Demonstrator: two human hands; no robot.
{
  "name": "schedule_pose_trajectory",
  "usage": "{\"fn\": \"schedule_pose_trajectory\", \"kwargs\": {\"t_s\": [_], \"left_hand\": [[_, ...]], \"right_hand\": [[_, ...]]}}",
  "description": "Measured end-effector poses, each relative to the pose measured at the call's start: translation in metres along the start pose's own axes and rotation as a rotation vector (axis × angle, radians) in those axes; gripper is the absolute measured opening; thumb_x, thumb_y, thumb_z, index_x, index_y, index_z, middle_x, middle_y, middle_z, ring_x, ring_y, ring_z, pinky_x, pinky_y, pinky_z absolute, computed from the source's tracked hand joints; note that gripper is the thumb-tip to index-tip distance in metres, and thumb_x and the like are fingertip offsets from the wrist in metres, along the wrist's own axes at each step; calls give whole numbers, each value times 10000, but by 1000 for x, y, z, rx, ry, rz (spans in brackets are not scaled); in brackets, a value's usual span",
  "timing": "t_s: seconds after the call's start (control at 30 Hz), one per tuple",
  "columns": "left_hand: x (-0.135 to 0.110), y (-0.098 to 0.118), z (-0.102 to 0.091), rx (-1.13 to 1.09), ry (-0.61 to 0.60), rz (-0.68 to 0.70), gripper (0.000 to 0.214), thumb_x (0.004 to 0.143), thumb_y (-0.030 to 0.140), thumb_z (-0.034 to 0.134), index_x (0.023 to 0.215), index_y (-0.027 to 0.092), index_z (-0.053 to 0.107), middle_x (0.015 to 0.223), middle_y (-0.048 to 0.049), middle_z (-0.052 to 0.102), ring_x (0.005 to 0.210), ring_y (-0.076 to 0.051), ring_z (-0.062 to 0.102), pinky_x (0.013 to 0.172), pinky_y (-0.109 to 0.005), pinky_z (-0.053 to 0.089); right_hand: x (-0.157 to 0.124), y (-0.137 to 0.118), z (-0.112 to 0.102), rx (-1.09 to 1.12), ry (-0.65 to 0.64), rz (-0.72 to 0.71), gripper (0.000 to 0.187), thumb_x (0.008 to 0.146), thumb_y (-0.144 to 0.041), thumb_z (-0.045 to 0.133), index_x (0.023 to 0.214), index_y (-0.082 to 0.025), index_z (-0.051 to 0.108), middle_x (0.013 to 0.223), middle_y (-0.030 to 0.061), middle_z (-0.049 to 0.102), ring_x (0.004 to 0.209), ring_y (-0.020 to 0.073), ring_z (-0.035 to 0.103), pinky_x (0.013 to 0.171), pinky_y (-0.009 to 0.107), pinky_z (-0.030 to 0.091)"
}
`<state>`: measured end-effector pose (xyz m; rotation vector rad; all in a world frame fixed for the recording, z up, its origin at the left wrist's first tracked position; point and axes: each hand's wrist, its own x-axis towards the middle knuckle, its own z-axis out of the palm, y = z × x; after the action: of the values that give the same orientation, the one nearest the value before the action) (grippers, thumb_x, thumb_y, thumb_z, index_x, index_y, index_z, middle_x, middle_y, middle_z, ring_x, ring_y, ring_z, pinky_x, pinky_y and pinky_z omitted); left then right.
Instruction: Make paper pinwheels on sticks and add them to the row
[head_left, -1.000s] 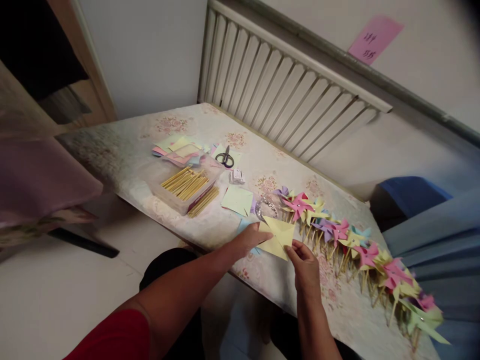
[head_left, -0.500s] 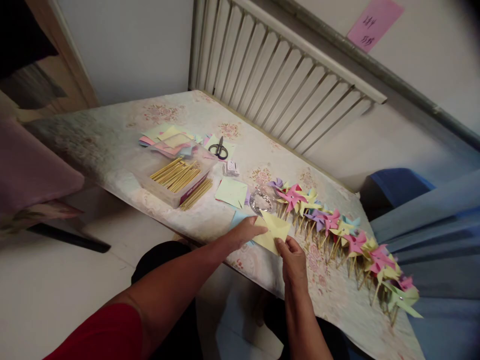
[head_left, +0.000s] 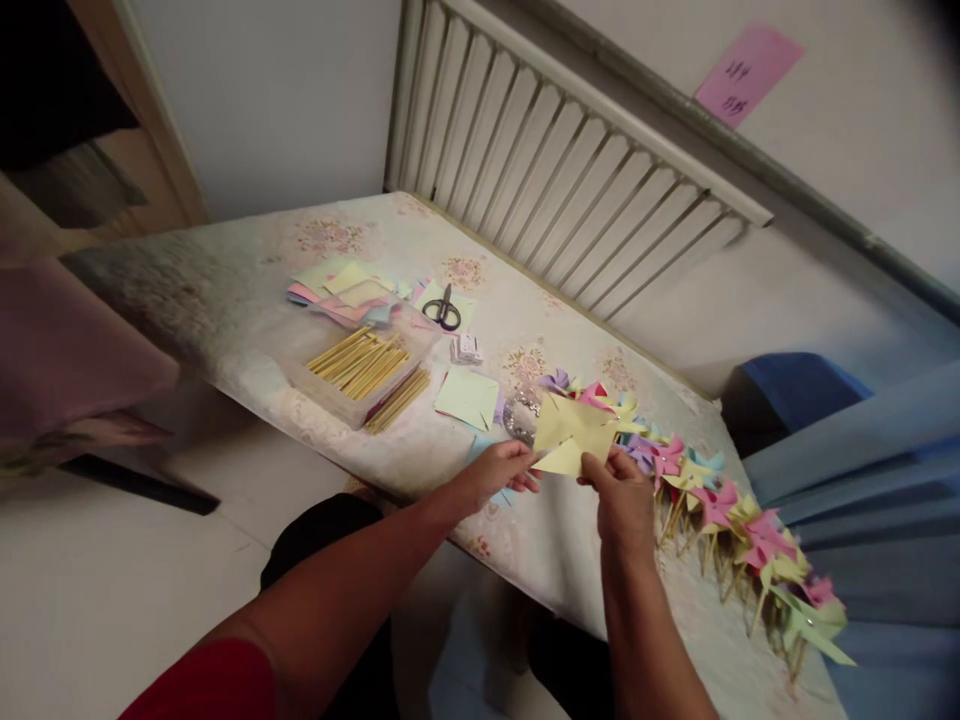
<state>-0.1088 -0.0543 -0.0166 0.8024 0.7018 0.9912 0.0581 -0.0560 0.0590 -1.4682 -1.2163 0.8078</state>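
Observation:
A yellow cut paper square (head_left: 571,435) is lifted off the table, its flaps spread. My left hand (head_left: 499,470) pinches its lower left corner. My right hand (head_left: 624,500) grips its lower right part with closed fingers. Behind the paper a row of finished paper pinwheels (head_left: 712,500) on wooden sticks runs off to the right along the table. A small clear dish (head_left: 519,415) sits just behind the paper.
The table (head_left: 247,300) has a floral cover. A clear box of wooden sticks (head_left: 360,365), loose coloured paper squares (head_left: 345,290), black scissors (head_left: 444,310) and a pale green square (head_left: 469,397) lie on it. A white radiator (head_left: 570,180) stands behind. Blue fabric (head_left: 862,450) lies at right.
Both hands have raised the yellow paper from the table surface, up and slightly right. Its flaps now stand open in front of the pinwheels.

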Motion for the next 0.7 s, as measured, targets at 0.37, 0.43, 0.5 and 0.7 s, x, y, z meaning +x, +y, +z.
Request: {"fn": "schedule_pose_trajectory", "kwargs": {"t_s": [0.37, 0.43, 0.5, 0.7], "left_hand": [[-13, 15, -5, 570, -101, -78, 209, 750, 278, 583, 900, 171, 681, 751, -31, 658, 671, -173, 574, 601, -285, 398], [-12, 15, -9, 617, -91, -76, 203, 736, 272, 595, 887, 188, 700, 803, -46, 679, 701, -194, 589, 621, -310, 423], [-10, 14, -12, 670, -59, -23, 165, 742, 298, 612, 844, 210, 706, 860, -61, 696, 768, -220, 608, 684, -340, 448], [-1, 8, -15, 697, -12, -43, 171, 718, 318, 637, 834, 213, 706, 845, -63, 696, 805, -240, 616, 744, -358, 466]], "right_hand": [[108, -106, 146, 121, -359, -153, 243, 599, -264, 722, 816, -155, 702, 713, -11, 667, 583, 91, 553, 483, 189, 445], [125, -117, 185, 149, -431, -123, 250, 577, -262, 714, 802, -155, 687, 706, -15, 659, 569, 82, 542, 462, 177, 427], [139, -124, 225, 122, -493, -84, 254, 570, -257, 701, 801, -156, 676, 695, -17, 660, 549, 76, 534, 455, 174, 428], [153, -125, 331, 15, -641, -52, 160, 575, -203, 657, 724, -166, 615, 537, -81, 529, 473, 52, 447, 451, 175, 437]]}}
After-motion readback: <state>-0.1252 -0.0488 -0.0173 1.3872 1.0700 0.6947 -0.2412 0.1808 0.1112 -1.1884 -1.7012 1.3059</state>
